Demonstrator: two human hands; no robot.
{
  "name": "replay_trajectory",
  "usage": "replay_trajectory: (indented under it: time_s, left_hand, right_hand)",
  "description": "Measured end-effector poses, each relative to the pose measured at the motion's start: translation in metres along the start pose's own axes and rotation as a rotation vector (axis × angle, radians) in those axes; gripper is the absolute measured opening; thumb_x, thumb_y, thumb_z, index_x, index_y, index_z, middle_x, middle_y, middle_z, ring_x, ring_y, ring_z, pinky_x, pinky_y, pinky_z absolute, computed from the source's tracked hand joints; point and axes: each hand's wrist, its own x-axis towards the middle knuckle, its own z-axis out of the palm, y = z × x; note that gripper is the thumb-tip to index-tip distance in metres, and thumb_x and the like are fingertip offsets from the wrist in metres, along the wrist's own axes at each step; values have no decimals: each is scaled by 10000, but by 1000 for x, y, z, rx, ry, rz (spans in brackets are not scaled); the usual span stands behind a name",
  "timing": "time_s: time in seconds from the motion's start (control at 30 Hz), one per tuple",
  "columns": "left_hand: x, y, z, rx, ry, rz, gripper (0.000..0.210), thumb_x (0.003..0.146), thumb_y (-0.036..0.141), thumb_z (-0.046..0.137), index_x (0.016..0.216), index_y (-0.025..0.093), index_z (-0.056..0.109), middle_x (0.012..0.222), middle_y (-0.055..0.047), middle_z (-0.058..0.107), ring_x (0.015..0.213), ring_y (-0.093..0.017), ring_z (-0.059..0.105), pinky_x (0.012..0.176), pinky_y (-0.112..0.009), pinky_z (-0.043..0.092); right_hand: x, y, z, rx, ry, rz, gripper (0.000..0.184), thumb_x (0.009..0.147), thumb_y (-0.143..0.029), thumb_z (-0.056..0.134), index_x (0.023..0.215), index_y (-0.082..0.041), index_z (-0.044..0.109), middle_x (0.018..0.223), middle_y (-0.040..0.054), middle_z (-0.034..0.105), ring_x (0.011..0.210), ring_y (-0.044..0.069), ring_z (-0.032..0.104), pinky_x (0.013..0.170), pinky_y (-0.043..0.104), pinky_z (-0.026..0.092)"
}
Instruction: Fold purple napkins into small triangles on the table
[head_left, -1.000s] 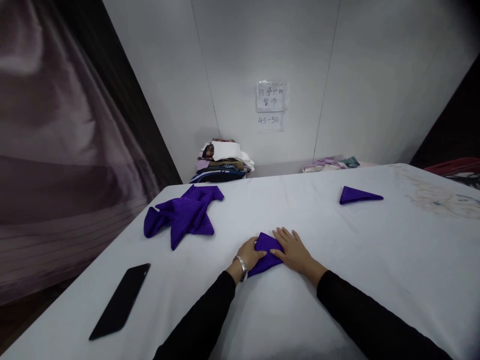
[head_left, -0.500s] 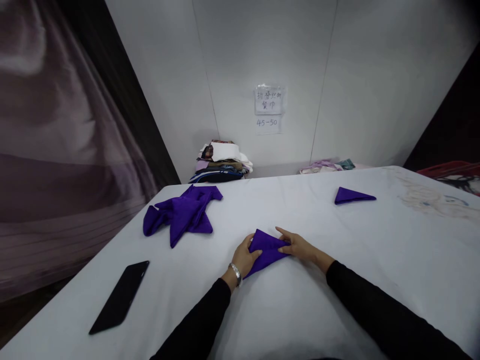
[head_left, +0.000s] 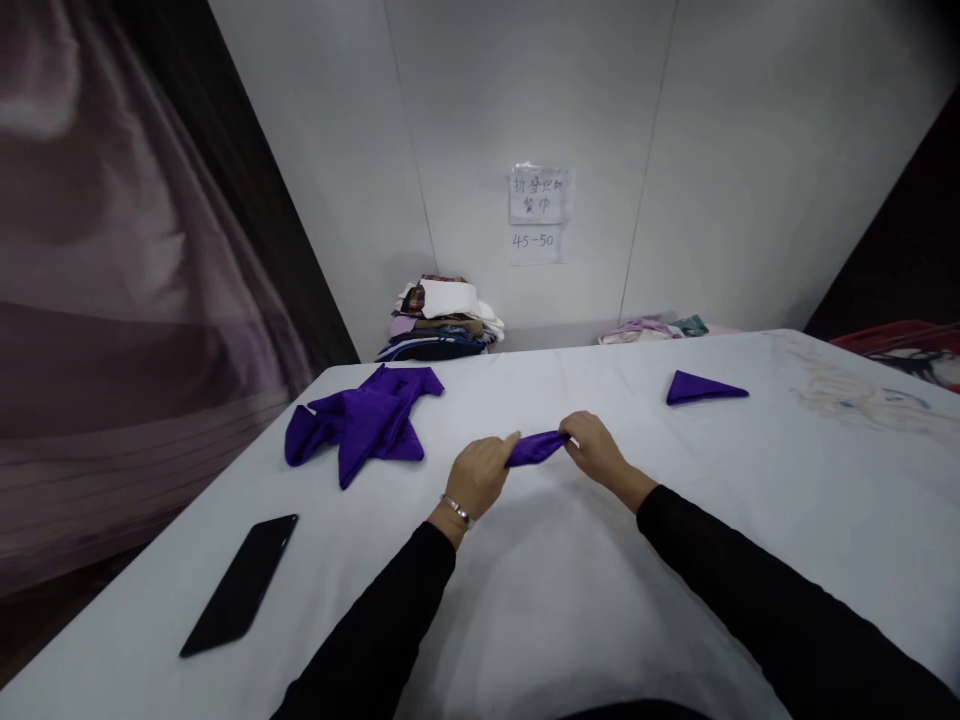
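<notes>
Between my hands a folded purple napkin [head_left: 536, 449] is held up above the white-covered table, seen as a narrow band. My left hand [head_left: 480, 475] is closed around its left end, hiding that part, and a silver bracelet circles the wrist. My right hand [head_left: 595, 448] pinches the right tip between thumb and fingers. Farther off to the right, a purple napkin folded into a triangle [head_left: 701, 388] stands on the table. A loose heap of purple napkins [head_left: 375, 420] lies at the far left of the table.
A black flat phone-like slab [head_left: 241, 588] rests at the table's left side. Beyond the back edge are a pile of folded clothes [head_left: 442, 325] and some pink and green cloth [head_left: 652, 330]. Paper signs [head_left: 538, 212] hang on the wall. A purplish curtain [head_left: 135, 300] hangs at left.
Both hands have lifted the napkin from the table and moved it slightly away from me. It was a flat triangle and now shows as a narrow band; the right hand's grip has tightened.
</notes>
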Motion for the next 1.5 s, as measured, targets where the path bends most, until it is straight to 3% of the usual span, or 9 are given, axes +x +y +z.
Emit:
replay_trajectory:
  time_s: [0.17, 0.3, 0.5, 0.67, 0.83, 0.93, 1.03, 1.1, 1.5]
  left_hand:
    - [-30, 21, 30, 48, -149, 349, 371, 906, 129, 258, 1175, 212, 500, 869, -61, 614, 946, -173, 531, 925, -372, 352]
    - [-53, 38, 40, 37, -244, 411, 331, 894, 113, 285, 1081, 211, 540, 863, -47, 596, 931, -166, 518, 928, -360, 335]
    - [-60, 44, 28, -147, -343, 329, 297, 827, 339, 496, 1096, 220, 530, 996, -66, 582, 967, -212, 505, 858, -372, 374]
    - [-61, 48, 33, -245, -199, 192, 302, 878, 338, 406, 1133, 223, 520, 1130, -79, 569, 1069, -209, 489, 925, -391, 365]
    - [-59, 59, 52, -145, -149, -75, 507, 864, 416, 408, 1317, 200, 340, 1397, -105, 359, 1297, -254, 273, 1046, -472, 228]
    - [-57, 64, 60, -104, -171, -216, 579, 859, 450, 398, 1349, 167, 279, 1409, -127, 338, 1306, -260, 256, 1055, -482, 197]
    - [-56, 66, 63, -106, -196, -217, 554, 859, 406, 411, 1341, 156, 298, 1353, -123, 424, 1279, -253, 306, 1060, -480, 176]
    - [-56, 66, 63, -119, -205, -191, 535, 853, 374, 430, 1334, 172, 313, 1327, -109, 456, 1258, -245, 337, 1060, -477, 174]
    - [-59, 63, 63, -154, -235, -117, 480, 841, 363, 454, 1287, 203, 379, 1302, -94, 475, 1214, -233, 382, 1055, -476, 183]
  right_hand:
    - [-30, 10, 11, -122, -124, -128, 189, 758, -69, 431, 814, -170, 581, 867, 84, 593, 858, 220, 477, 775, 350, 370]
    - [-58, 17, 11, -57, -221, -157, 258, 742, -37, 396, 863, -172, 579, 906, 77, 593, 869, 206, 479, 789, 349, 390]
    - [-83, 35, 3, 157, -127, 7, 308, 770, -94, 381, 963, -227, 581, 1053, 70, 592, 1000, 210, 509, 866, 402, 409]
    - [-84, 35, -1, 234, 111, 253, 241, 792, -207, 404, 935, -237, 597, 1020, 64, 611, 989, 211, 538, 879, 410, 423]
    - [-68, -6, 0, 213, 12, 124, 279, 847, -305, 423, 1063, -253, 591, 1134, 63, 592, 1110, 229, 482, 952, 437, 363]
    - [-60, -12, 4, 225, 5, 241, 323, 836, -316, 433, 1113, -234, 578, 1180, 66, 573, 1124, 231, 474, 958, 432, 358]
    - [-58, 7, 9, 282, 1, 486, 338, 800, -292, 435, 1073, -185, 603, 1065, 91, 629, 978, 234, 560, 866, 415, 429]
    - [-59, 21, 11, 312, -33, 545, 334, 780, -280, 442, 1042, -168, 617, 977, 86, 661, 880, 225, 598, 804, 396, 462]
    - [-70, 28, 12, 305, -140, 494, 212, 761, -249, 482, 876, -194, 652, 830, 34, 659, 766, 190, 599, 724, 327, 468]
